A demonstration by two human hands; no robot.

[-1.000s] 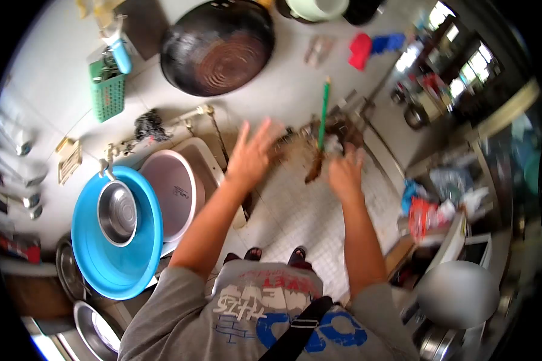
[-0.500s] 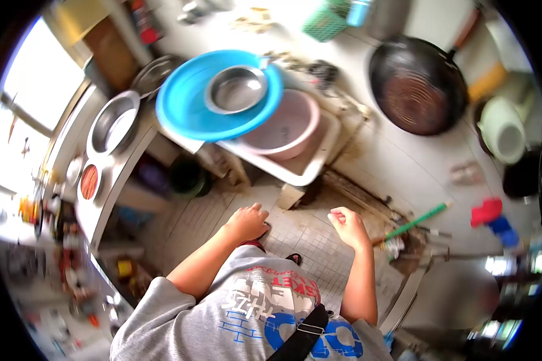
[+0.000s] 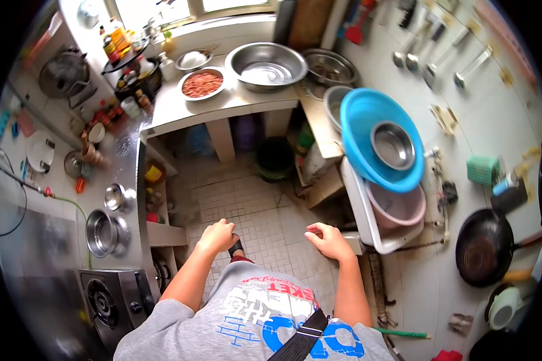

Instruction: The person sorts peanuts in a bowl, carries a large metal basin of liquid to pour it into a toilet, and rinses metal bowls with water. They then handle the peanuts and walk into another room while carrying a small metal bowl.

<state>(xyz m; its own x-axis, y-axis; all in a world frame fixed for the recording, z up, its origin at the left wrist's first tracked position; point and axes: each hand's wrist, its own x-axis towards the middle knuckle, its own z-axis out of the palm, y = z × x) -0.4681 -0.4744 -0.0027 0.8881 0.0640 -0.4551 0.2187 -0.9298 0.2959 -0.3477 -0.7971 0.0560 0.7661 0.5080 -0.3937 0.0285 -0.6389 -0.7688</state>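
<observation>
My left hand (image 3: 217, 236) hangs over the tiled floor in front of my body, empty, its fingers loosely bent. To the right, my right hand (image 3: 331, 241) is also in the air with nothing in it, fingers curved and a little apart. Neither touches any object. A white sink (image 3: 367, 225) is nearest to my right hand. It bears a pink basin (image 3: 397, 207) and a blue basin (image 3: 358, 141), and a small steel bowl (image 3: 392, 145) lies inside the blue one.
Ahead, a counter (image 3: 162, 114) bears a bowl of reddish food (image 3: 202, 84) and a large steel basin (image 3: 266, 65). A dark bucket (image 3: 274, 159) stands beneath. At left is a gas stove (image 3: 105, 301); a black wok (image 3: 483, 248) hangs at right.
The view has swung left, from the wok wall to the window counter and stove. Both hands have come down and closer to my body since the earliest frame, remaining empty.
</observation>
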